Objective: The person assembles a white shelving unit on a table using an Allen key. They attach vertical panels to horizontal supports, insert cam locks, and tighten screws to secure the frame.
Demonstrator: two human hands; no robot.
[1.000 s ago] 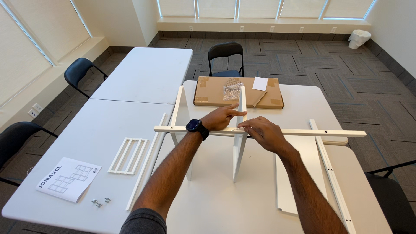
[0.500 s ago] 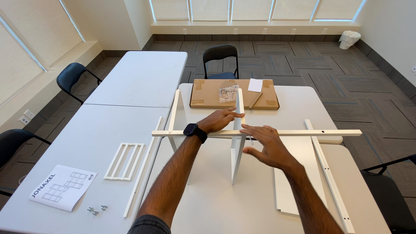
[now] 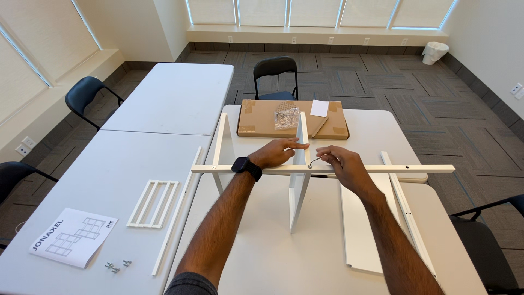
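My left hand point(image 3: 279, 152) rests clenched lightly over the top of the upright white panel point(image 3: 299, 186), fingers wrapped on its upper edge, steadying it where the long white rail point(image 3: 382, 169) crosses. My right hand point(image 3: 341, 164) pinches a small metal tool or key point(image 3: 315, 161) between thumb and fingertips, its tip at a fastener point(image 3: 309, 166) on the rail, right at the joint with the panel. The rail lies level across the middle of the table point(image 3: 262, 257), its left end meeting a second upright panel point(image 3: 221, 150). Judging from this, the frame is partly up: two uprights and one crosspiece stand joined, and this fastener looks mid-tightening. Plenty left, I think: a flat white board point(image 3: 357, 235) and a loose rail point(image 3: 406, 213) lie toward the right edge, a slatted piece point(image 3: 153, 204) and a thin strip point(image 3: 177, 213) on the left table, with loose screws point(image 3: 117, 266) and the instruction sheet point(image 3: 73, 236) at its near-left corner. A cardboard box point(image 3: 262, 117) with a hardware bag point(image 3: 286, 117) sits at the far edge.
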